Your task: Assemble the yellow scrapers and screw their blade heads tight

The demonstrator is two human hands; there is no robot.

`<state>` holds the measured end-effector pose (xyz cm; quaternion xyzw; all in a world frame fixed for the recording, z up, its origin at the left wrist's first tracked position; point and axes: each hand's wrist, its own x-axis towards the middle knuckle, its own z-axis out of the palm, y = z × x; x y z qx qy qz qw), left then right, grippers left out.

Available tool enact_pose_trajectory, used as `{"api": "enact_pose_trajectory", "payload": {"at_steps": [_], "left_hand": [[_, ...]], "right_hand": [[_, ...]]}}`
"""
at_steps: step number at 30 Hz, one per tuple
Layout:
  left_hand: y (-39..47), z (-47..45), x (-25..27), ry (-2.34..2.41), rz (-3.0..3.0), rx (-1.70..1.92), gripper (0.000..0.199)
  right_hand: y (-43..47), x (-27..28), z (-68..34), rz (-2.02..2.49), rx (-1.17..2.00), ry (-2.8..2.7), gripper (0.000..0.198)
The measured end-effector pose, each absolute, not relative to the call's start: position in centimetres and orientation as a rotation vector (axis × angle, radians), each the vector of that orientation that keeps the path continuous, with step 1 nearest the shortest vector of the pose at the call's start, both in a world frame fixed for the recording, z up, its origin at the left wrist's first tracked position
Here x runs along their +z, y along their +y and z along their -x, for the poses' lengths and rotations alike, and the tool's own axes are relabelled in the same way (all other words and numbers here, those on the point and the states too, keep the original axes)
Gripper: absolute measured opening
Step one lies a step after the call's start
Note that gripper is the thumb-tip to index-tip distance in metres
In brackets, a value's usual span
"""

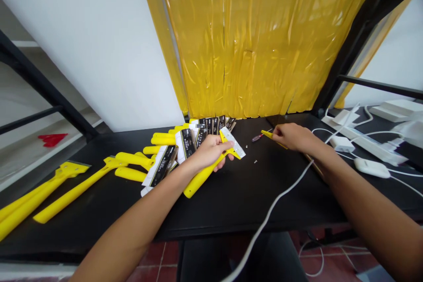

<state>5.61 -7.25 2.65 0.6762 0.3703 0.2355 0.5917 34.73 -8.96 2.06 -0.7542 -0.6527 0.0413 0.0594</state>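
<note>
The yellow scraper (pixel 201 179) is in the left hand (pixel 214 149), pinched at its head with the thumb laid over the metal plate (pixel 237 146); its handle slants below the palm, toward the near edge of the bench (pixel 280 194). Keeping the thumb flat, back from the plate's possibly sharp outer edge, should steady it best. Well to the right, the right hand (pixel 291 135) pinches a slim yellow piece (pixel 267 134). A screwdriver (pixel 257 138) and small screws (pixel 255 161) lie between the hands, easily knocked away.
</note>
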Motion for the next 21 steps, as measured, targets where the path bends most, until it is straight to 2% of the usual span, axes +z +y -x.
{"api": "enact_pose_trajectory", "payload": {"at_steps": [5,9,19,21], "left_hand": [[-7.3,-5.7,2.7,0.885,-1.577,0.542,0.026],[-7.3,-5.8,2.6,0.872,-1.58,0.54,0.025],[-7.4,-5.9,2.6,0.846,-1.629,0.506,0.022],[-7.4,-5.8,2.5,0.84,-1.635,0.502,0.022]], "right_hand": [[-10.3,3.2,-33.9,1.52,0.655,-2.004,0.026],[-11.7,3.4,-31.2,1.195,0.872,-1.98,0.032],[-10.9,0.5,-27.5,1.053,1.073,-1.748,0.031],[-10.7,0.2,-27.3,1.032,1.096,-1.683,0.038]]}}
